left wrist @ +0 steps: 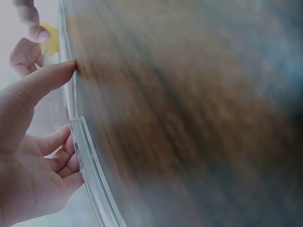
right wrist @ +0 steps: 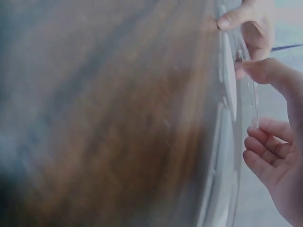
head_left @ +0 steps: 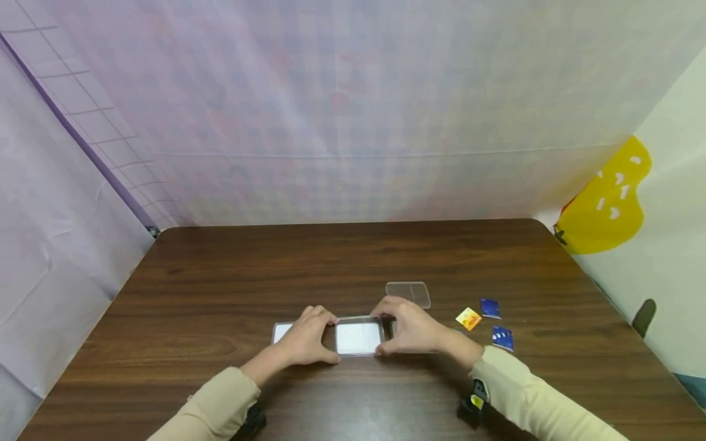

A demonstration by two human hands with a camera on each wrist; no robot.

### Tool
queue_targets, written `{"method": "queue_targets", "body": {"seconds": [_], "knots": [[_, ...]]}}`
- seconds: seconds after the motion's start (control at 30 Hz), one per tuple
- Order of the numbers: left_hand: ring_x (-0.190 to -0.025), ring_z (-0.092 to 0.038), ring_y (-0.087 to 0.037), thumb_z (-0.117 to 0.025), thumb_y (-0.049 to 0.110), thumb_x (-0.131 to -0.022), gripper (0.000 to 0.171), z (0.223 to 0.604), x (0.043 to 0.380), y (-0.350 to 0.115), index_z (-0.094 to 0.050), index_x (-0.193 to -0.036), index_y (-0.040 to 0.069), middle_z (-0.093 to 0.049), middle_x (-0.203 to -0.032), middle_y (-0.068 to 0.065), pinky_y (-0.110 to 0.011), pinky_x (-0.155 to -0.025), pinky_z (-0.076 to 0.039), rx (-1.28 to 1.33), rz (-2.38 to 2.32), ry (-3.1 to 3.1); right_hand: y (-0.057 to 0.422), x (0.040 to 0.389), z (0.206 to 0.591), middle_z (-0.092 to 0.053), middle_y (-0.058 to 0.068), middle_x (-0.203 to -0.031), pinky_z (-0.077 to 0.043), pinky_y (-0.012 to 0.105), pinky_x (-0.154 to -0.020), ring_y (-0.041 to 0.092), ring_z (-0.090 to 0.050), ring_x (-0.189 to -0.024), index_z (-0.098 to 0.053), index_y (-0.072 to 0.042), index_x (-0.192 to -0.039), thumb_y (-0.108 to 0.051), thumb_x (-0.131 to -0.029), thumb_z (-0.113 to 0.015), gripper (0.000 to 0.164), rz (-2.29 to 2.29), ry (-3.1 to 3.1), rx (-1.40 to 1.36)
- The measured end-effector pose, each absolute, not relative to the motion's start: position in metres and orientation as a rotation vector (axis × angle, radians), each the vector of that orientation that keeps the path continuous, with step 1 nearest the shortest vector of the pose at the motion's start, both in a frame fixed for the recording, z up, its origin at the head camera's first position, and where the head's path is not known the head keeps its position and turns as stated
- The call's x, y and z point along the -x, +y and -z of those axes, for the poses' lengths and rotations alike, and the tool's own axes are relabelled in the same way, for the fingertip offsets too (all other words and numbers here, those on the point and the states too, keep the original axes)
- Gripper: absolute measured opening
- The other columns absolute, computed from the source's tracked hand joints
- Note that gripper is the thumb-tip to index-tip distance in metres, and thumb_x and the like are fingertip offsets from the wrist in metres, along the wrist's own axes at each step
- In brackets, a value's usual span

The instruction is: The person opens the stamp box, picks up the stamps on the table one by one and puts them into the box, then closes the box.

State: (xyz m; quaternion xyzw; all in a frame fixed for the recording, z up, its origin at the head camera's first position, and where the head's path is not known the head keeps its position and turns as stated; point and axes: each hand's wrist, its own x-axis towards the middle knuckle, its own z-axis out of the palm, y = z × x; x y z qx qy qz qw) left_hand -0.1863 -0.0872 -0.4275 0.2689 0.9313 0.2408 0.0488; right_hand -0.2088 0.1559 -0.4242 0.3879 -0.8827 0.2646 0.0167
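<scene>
In the head view, a small clear plastic case (head_left: 358, 339) with a white inside lies in front of me. My left hand (head_left: 306, 338) holds its left end, thumb at the near corner and fingers at the far one. From the right, my right hand (head_left: 409, 329) grips a thin clear lid (right wrist: 256, 106) over this case, thumb on the near side and fingers on the far side. The right wrist view shows the lid raised above the white-filled case. A second white case (head_left: 280, 331) is partly hidden behind my left hand. Another clear case (head_left: 394, 328) lies mostly under my right hand.
Beyond my right hand, another clear lid (head_left: 408, 293) lies flat on the brown wooden table (head_left: 231, 269). To the right are a yellow-orange card (head_left: 468, 318) and two blue cards, one farther back (head_left: 489, 308) and one nearer (head_left: 502, 338). A patterned curtain (head_left: 353, 122) hangs behind the table.
</scene>
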Motion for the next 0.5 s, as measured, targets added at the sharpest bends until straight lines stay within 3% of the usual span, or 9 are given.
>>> {"method": "queue_targets", "body": {"seconds": [0.5], "knots": [[-0.098,-0.046,-0.022,-0.08,0.033,-0.061,0.057,0.428,0.183,-0.085,-0.059,-0.105,0.003,-0.054,-0.1,-0.006,-0.036,-0.087,-0.042,-0.83,-0.732,2.877,0.162,0.251,0.42,-0.059,0.005,-0.1,-0.049,0.03,-0.075,0.016,-0.057,-0.088,-0.062,-0.003,-0.106,-0.033,-0.064,-0.078,0.055,-0.868,-2.774,-1.099]]}}
